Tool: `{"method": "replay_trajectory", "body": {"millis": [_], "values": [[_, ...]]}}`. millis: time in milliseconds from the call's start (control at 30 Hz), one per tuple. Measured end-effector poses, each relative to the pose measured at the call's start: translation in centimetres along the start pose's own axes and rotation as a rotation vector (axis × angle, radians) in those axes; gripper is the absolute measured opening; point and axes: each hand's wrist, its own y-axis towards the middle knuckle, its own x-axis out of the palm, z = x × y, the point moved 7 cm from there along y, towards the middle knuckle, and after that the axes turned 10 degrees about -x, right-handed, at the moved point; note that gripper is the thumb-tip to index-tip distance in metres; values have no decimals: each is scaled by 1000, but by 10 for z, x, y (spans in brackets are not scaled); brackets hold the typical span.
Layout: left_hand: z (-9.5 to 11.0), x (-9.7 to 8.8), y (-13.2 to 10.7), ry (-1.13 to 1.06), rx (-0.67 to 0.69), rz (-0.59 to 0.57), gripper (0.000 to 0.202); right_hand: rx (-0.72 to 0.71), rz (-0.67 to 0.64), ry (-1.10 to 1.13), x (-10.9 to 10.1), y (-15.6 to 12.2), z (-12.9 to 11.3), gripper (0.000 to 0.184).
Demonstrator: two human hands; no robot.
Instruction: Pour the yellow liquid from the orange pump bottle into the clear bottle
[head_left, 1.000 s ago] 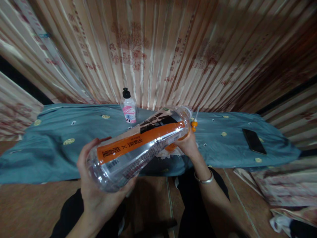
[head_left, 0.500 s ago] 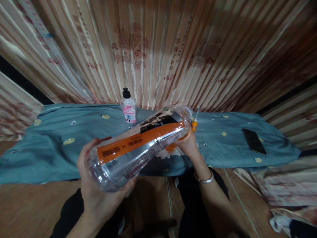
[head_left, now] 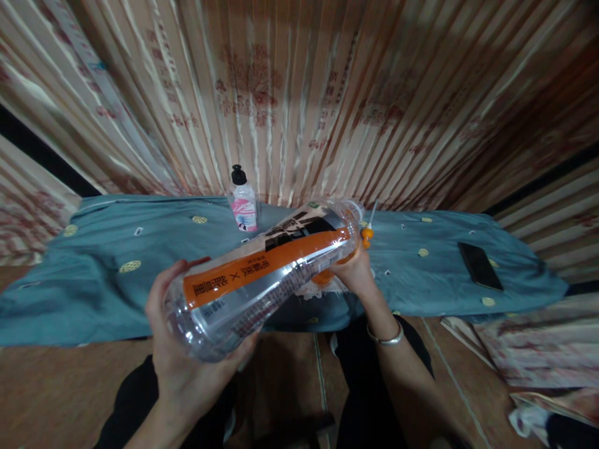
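A large clear plastic drink bottle [head_left: 266, 262] with an orange and silver label lies slanted in the air, its neck toward the upper right. My left hand [head_left: 187, 349] is wrapped round its base from below. Near the neck end, my right hand [head_left: 353, 268] grips the bottle from underneath; most of its fingers are hidden behind it. An orange pump head [head_left: 367, 236] with a pale tube pointing up is just past my right hand. Below the bottle, partly covered by it, show an orange object [head_left: 322, 277] and some white lacy material [head_left: 311, 290].
On the teal pineapple-print cloth [head_left: 103, 299] stands a small clear bottle [head_left: 244, 209] with a black cap and pink label. A dark phone [head_left: 480, 266] lies at the right. A pleated curtain [head_left: 290, 93] hangs directly behind. My legs are below the front edge.
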Motion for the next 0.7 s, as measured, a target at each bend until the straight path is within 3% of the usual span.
{"method": "replay_trajectory", "body": {"millis": [167, 267, 400, 567, 700], "values": [[0, 5, -1, -92, -110, 27, 110, -15, -12, -12, 1, 0, 0, 80], [8, 19, 0, -157, -196, 59, 114, -22, 7, -3, 1, -1, 0, 77], [20, 37, 5, -168, -212, 61, 114, -19, 15, 6, 1, -1, -1, 76], [9, 18, 5, -113, -150, 80, 115, -8, 15, 9, 1, 0, -1, 76], [2, 2, 1, -10, -14, 24, 116, -10, 6, -3, 1, 0, -1, 77]]}}
